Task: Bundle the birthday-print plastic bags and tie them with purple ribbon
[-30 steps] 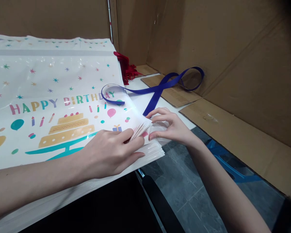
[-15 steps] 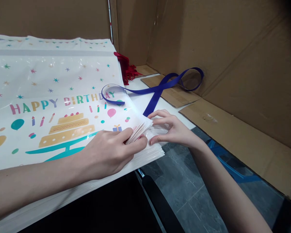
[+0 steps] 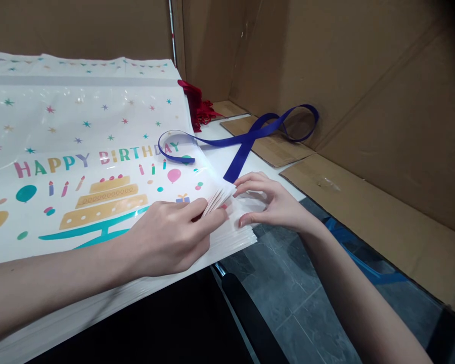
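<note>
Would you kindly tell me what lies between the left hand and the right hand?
The head view shows the turned-up corners of printed sheets there, pinched by the left hand, with more of the stack below; the right hand is open.

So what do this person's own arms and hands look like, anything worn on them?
The left hand and right hand are ungloved, with no ring, watch or bracelet showing. No sleeve shows on the left forearm or right forearm; a tiny dark spot marks the left one.
</note>
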`<act>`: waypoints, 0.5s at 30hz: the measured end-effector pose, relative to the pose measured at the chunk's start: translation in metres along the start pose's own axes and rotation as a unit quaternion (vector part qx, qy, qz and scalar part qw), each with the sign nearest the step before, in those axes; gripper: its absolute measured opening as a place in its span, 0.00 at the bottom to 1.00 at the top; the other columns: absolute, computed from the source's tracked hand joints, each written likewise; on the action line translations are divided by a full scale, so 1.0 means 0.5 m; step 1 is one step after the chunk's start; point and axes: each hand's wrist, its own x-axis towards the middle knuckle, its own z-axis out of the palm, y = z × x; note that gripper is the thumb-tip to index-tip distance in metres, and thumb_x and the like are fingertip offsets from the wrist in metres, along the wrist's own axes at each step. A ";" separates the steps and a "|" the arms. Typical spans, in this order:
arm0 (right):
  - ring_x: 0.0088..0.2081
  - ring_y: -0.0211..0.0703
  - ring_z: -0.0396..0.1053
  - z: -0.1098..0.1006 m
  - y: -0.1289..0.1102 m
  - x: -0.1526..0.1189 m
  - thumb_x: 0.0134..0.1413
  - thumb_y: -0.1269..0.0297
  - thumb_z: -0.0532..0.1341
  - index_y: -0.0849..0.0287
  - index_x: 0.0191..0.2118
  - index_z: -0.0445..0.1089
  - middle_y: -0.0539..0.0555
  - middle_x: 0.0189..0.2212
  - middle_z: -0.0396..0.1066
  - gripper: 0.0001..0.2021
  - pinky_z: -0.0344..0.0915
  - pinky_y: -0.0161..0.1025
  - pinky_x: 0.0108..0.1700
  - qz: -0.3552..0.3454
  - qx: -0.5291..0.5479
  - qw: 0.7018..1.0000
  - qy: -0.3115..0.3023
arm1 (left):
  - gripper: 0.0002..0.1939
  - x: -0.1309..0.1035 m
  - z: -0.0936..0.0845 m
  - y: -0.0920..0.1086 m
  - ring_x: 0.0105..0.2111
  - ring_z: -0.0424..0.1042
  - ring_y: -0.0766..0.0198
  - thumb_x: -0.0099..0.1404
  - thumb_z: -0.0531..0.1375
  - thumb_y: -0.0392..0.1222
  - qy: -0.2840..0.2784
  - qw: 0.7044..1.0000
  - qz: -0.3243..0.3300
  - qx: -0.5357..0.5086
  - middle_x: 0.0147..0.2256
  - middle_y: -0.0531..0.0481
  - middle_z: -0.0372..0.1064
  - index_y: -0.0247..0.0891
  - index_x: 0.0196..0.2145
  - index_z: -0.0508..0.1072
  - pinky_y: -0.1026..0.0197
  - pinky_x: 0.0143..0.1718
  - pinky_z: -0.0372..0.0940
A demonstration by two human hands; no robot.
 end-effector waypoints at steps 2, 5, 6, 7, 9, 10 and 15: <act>0.48 0.35 0.60 0.000 -0.002 0.000 0.33 0.45 0.67 0.52 0.38 0.73 0.49 0.44 0.63 0.24 0.56 0.35 0.53 0.001 -0.010 1.000 -0.015 | 0.19 -0.002 0.000 0.000 0.22 0.58 0.78 0.62 0.49 0.40 -0.002 1.000 0.006 0.008 0.29 0.55 0.60 0.43 0.51 0.58 0.71 0.22 0.50; 0.49 0.35 0.59 0.001 -0.009 0.004 0.36 0.44 0.66 0.52 0.37 0.74 0.49 0.45 0.63 0.22 0.56 0.36 0.53 0.005 -0.019 1.000 -0.022 | 0.21 -0.004 0.001 0.001 0.21 0.59 0.79 0.63 0.49 0.41 0.003 1.000 0.011 0.027 0.29 0.56 0.59 0.47 0.54 0.55 0.72 0.23 0.51; 0.49 0.35 0.59 0.002 -0.011 0.006 0.36 0.44 0.65 0.52 0.37 0.74 0.49 0.45 0.63 0.21 0.56 0.36 0.53 0.005 -0.023 0.999 -0.023 | 0.20 -0.004 0.001 0.002 0.21 0.59 0.79 0.63 0.48 0.41 0.004 0.999 0.013 0.032 0.29 0.56 0.59 0.46 0.54 0.56 0.72 0.23 0.51; 0.49 0.35 0.59 0.002 -0.014 0.009 0.36 0.44 0.65 0.52 0.36 0.74 0.49 0.45 0.63 0.21 0.55 0.36 0.54 0.004 -0.026 0.999 -0.024 | 0.19 -0.004 0.002 0.002 0.21 0.59 0.79 0.63 0.48 0.41 0.005 0.999 0.015 0.035 0.29 0.55 0.59 0.45 0.52 0.58 0.72 0.22 0.51; 0.48 0.35 0.59 0.004 -0.017 0.013 0.36 0.44 0.65 0.52 0.35 0.75 0.49 0.44 0.63 0.21 0.55 0.37 0.54 0.004 -0.032 0.999 -0.023 | 0.16 -0.003 0.003 0.001 0.22 0.59 0.79 0.63 0.48 0.42 0.006 0.999 0.018 0.035 0.29 0.55 0.60 0.42 0.49 0.61 0.72 0.22 0.52; 0.48 0.35 0.59 0.004 -0.018 0.015 0.36 0.44 0.65 0.52 0.35 0.75 0.50 0.44 0.63 0.21 0.55 0.37 0.54 0.005 -0.033 0.999 -0.022 | 0.16 -0.002 0.003 0.001 0.22 0.59 0.79 0.64 0.48 0.43 0.005 0.999 0.020 0.033 0.29 0.55 0.60 0.42 0.49 0.61 0.71 0.23 0.52; 0.48 0.36 0.60 0.004 -0.017 0.013 0.36 0.44 0.65 0.56 0.35 0.74 0.52 0.44 0.64 0.22 0.57 0.37 0.53 0.010 -0.018 1.000 -0.010 | 0.14 0.000 0.001 0.000 0.22 0.59 0.79 0.63 0.50 0.45 0.003 1.000 0.014 0.025 0.29 0.55 0.60 0.42 0.46 0.62 0.71 0.22 0.51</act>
